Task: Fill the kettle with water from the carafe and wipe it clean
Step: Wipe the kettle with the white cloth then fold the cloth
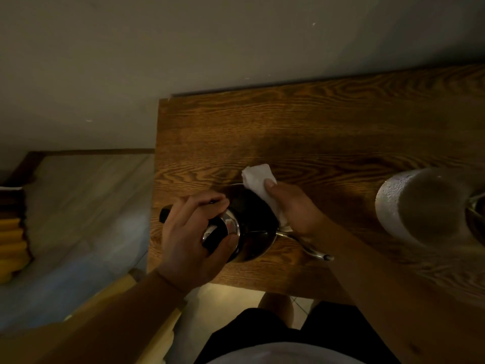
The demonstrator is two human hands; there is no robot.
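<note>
A shiny steel kettle (249, 222) with a black handle and a thin spout stands near the left front corner of the wooden table (328, 122). My left hand (191, 240) grips the kettle's black handle from the left. My right hand (294, 208) holds a folded white cloth (258, 179) and presses it against the kettle's far right side. A frosted white carafe (420, 206) stands on the table to the right, apart from both hands.
A pale wall runs behind the table. Left of the table lies a tiled floor with a yellow ribbed object (11, 248) at the frame's left edge. A dark metal rim (476, 219) shows beside the carafe at the right edge.
</note>
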